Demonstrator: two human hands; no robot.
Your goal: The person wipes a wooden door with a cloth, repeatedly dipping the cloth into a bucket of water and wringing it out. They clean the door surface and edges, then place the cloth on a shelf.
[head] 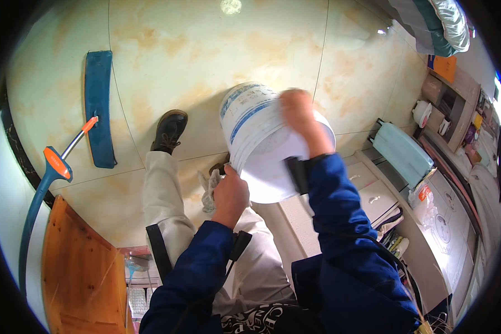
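Note:
A white plastic bucket [250,110] with blue bands and worn print is tilted, its open mouth turned towards me and to the right. My left hand [231,193] grips its near rim at the lower left. A crumpled grey cloth [208,190] hangs at that hand's fingers; how it is held is partly hidden. My right hand [298,110] is curled at the bucket's far right side near the rim. Motion blurs it, and I cannot tell whether it grips the rim or something else. The bucket's inside wall [271,167] looks bright and bare.
On the left a blue flat mop head [98,108] lies on the tiled floor [183,50], its handle [29,234] leaning along the wall. A wooden door [81,271] stands lower left. Right are a drawer cabinet [371,196], a light-blue case [403,150] and a plastic bag [423,204].

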